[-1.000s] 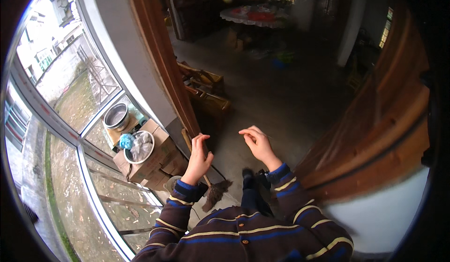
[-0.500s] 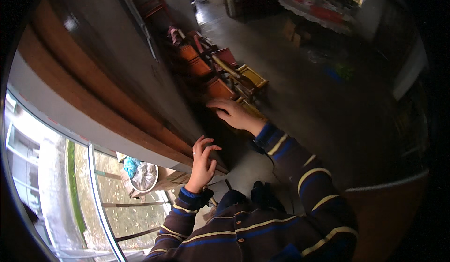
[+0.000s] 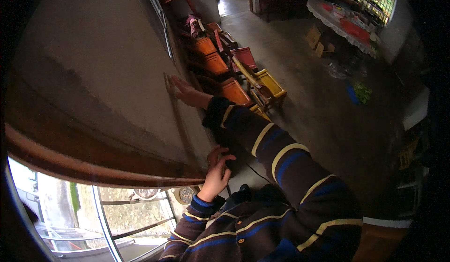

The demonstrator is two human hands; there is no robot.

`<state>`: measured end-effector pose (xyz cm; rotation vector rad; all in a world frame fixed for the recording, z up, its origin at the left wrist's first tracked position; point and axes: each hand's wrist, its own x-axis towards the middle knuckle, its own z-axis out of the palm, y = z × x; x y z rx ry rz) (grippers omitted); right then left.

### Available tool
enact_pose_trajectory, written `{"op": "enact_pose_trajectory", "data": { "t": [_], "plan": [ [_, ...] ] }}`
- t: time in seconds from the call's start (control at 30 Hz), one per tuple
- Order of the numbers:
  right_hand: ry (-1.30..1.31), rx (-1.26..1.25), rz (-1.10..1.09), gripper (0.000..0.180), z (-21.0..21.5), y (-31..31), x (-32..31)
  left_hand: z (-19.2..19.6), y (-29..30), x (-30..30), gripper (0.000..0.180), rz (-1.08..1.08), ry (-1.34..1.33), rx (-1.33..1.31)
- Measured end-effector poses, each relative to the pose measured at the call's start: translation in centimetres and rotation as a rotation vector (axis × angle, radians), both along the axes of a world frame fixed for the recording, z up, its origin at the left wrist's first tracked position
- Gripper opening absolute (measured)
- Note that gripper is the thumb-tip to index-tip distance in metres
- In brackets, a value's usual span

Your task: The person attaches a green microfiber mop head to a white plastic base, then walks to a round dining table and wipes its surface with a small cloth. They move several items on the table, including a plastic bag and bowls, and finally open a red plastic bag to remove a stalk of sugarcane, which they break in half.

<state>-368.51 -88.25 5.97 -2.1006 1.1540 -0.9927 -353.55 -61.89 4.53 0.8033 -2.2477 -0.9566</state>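
A large grey-brown panel (image 3: 117, 65) with a wooden-looking rim (image 3: 61, 163) fills the left of the view. What it belongs to I cannot make out. My right hand (image 3: 190, 94) reaches across to its right side, fingers stretched out and laid along the surface near a narrow raised edge (image 3: 172, 91). Close to the panel's lower right corner is my left hand (image 3: 214, 182), its fingers apart and slightly bent, with nothing seen in them. Whether its fingertips touch the panel I cannot tell.
Several wooden chairs, orange (image 3: 215, 64), red (image 3: 243, 59) and yellow (image 3: 270, 83), stand beyond my right hand. A cloth-covered table (image 3: 328, 16), cardboard boxes (image 3: 323, 48) and green leaves (image 3: 362, 93) lie farther right. A metal-framed window (image 3: 105, 215) is at lower left.
My right hand has moved left and up from in front of the chairs onto the panel. My left hand has shifted slightly right and down. The view has turned, so the panel fills more of it.
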Motion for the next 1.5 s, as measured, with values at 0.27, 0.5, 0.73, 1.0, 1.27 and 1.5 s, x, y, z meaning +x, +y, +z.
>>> {"op": "enact_pose_trajectory", "data": {
  "t": [0.27,0.5,0.73,1.0,1.27,1.5],
  "plan": [
    [-0.043,0.102,0.009,0.068,1.9,0.2,-0.7,-1.3,-1.9,-3.5,0.046,0.137,-0.074,0.032],
    [-0.106,-0.263,-0.22,0.042,-2.2,15.1,-21.0,-4.0,-3.1,-17.6,0.039,0.109,-0.038,-0.073],
    [-0.182,0.057,-0.71,0.028,-6.9,41.9,-52.5,-4.3,1.4,-42.1,0.039,-0.036,-0.052,-0.023],
    [-0.491,0.225,-1.121,0.038,-6.7,61.0,-70.7,-2.6,9.5,-72.3,0.038,-0.495,-0.005,-0.1],
    [-0.24,0.164,-1.287,0.032,-7.1,64.8,-91.2,-7.0,9.6,-98.5,0.048,-0.691,0.019,-0.026],
    [-0.125,0.159,-1.533,0.028,-2.6,67.9,-108.6,-5.4,9.8,-122.8,0.049,-0.731,-0.05,-0.116]
  ]
}}
